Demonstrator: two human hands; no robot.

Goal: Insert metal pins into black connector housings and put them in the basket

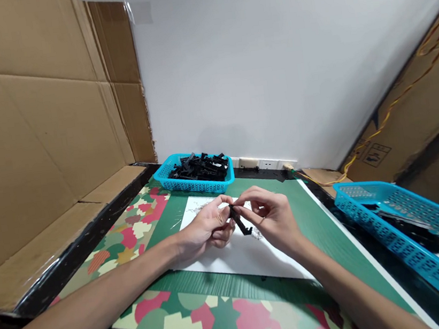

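A small black part (240,222), narrow and elongated, hangs slantwise between my two hands above a white sheet (232,260). My left hand (210,225) pinches its upper end between thumb and forefinger, the other fingers curled. From the right, the thumb and forefinger of my right hand (268,213) close on the same upper end, and the fingertips of both hands nearly meet. The part's lower end, which has a notched shape, points down and to the right. Small silvery pieces (256,233) lie on the sheet, partly hidden behind my right hand.
A blue basket (196,185) heaped with black parts stands at the back. Another blue basket (411,239) with long black parts is at the right. Cardboard (35,113) walls the left; a yellow cable (389,115) runs along the right, near wall sockets (268,164).
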